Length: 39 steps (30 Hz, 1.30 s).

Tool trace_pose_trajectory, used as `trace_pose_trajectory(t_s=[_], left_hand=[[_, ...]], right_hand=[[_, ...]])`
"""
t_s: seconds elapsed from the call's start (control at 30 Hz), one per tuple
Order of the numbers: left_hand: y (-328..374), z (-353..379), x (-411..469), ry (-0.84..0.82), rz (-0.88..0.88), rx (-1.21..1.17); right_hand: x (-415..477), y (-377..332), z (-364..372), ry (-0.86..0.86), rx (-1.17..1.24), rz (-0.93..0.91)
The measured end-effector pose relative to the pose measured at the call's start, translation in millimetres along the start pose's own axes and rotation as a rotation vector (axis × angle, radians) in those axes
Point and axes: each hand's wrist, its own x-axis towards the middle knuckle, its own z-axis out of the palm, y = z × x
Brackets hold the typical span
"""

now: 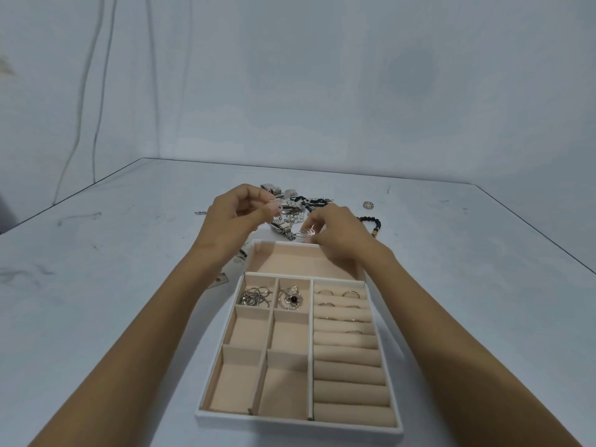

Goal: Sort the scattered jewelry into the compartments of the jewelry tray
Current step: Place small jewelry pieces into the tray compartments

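On the grey table [129, 285], entries by size:

- Jewelry tray [290, 424]: white rim, beige lining, nearest the person. Nothing shows in the long far compartment [290, 262]. The two small cells behind it hold silver chains [254, 296] and a dark-stoned pendant [290, 298]. Rings [350, 294] sit in the upper ring rolls [348, 366]. The lower rolls and four front cells are unfilled.
- Jewelry pile [290, 204]: just beyond the tray's far rim, made up of watch bands, pearls and dark beads. A black bead bracelet [371, 221] lies to its right, and one loose ring [368, 205] lies well apart.
- Left hand [232, 217]: above the pile, thumb and fingertips pinched narrowly on a small silver piece [274, 201], kind unclear.
- Right hand [335, 233]: at the far rim, fingers curled close round a fanned silver piece [308, 235].

Step, as judged: mid-sort, picking items out of the tangle. The next move calls for freeing each piece cleanly, then carrying it to a matching cell.
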Motion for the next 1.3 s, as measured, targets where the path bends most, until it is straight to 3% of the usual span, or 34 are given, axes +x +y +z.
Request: trace_pose_trajectory(t_s=[0.13,0.4,0.6,0.9,1.13,1.3], left_hand=[[4.7,0.5,-4.2,-0.011,-0.006,-0.021],[7.1,-8.0,-17.1,0.039,0.010,-0.048],[6.3,-20.4,-29.7,0.123,0.040,-0.038],[7.4,-30.9,-45.7,0.159,0.068,-0.058],[6.7,-38.8,-56.4,0.186,0.073,-0.065],[5.0,-41.0,-60.5,0.183,0.054,-0.047]], right_hand=[[0.8,2.2,-0.8,0.081,0.062,-0.008],[-13.2,-12.0,-32.8,0.282,0.471,0.018],[-40.8,-33.3,-57.0,0.381,0.654,-0.082],[-81.1,-46.4,-43.5,0.253,0.698,-0.139],[-110.2,-49.3,-40.2,-0.138,0.507,-0.257],[-117.9,-50.1,-33.4,-0.289,0.333,-0.317]])
